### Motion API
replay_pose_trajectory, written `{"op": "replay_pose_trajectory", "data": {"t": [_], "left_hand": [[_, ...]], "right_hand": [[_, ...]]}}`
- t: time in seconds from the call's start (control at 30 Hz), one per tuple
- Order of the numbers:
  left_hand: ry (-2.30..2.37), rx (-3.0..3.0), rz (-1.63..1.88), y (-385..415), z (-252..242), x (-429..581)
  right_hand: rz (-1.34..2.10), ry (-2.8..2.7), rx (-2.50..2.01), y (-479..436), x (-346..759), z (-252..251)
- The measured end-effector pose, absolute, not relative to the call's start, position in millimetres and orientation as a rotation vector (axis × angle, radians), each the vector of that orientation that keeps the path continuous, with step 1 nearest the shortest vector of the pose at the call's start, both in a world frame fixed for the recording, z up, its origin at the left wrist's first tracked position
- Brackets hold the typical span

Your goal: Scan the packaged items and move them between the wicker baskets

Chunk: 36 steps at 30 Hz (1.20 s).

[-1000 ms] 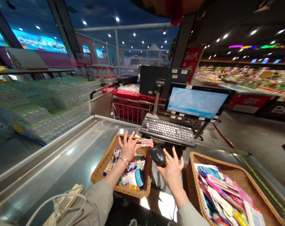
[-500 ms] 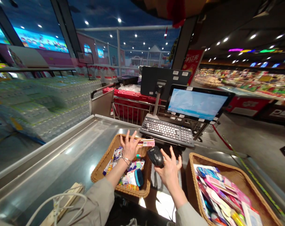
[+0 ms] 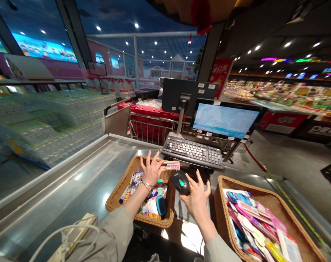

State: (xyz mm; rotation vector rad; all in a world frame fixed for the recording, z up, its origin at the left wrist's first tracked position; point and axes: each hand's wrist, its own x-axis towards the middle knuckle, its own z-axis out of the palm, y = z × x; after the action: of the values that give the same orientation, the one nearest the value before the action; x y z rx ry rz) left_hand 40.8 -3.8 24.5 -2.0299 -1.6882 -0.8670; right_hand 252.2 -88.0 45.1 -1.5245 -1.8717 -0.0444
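Over the left wicker basket [image 3: 114, 189], my left hand [image 3: 151, 170] grips a slim pink-and-white package [image 3: 173, 166] by one end, between thumb and fingers. A barcode label shows on the package. My right hand [image 3: 196, 193] holds a black barcode scanner [image 3: 178, 181] by thumb and forefinger, other fingers spread. A green light glows on top of the scanner, whose head is close to the package's free end. Small wrapped items and a blue-edged brush-like thing [image 3: 161, 205] lie in the left basket. The right wicker basket [image 3: 266, 193] holds several packaged goods, many pink.
A keyboard [image 3: 192, 151] and a lit monitor [image 3: 225, 118] stand just beyond my hands. Metal counter [image 3: 91, 182] runs along the left, with a power strip [image 3: 72, 236] and white cable near my left sleeve. A shopping cart [image 3: 151, 127] stands behind the counter.
The green light on the scanner has come on. Both hands keep nearly the same place and grip, while the view has shifted slightly.
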Motion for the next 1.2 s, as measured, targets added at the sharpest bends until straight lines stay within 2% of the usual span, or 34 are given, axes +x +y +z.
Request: {"op": "replay_pose_trajectory", "data": {"t": [0.53,1.2], "left_hand": [[-1.589,-2.129,-0.893,0,40,61],[-1.309,-2.389,-0.911,9,47,140]], "right_hand": [[-0.097,-1.779,-1.630,-95,270,46],[-0.215,-1.534,-1.862,-120,331,40]]}}
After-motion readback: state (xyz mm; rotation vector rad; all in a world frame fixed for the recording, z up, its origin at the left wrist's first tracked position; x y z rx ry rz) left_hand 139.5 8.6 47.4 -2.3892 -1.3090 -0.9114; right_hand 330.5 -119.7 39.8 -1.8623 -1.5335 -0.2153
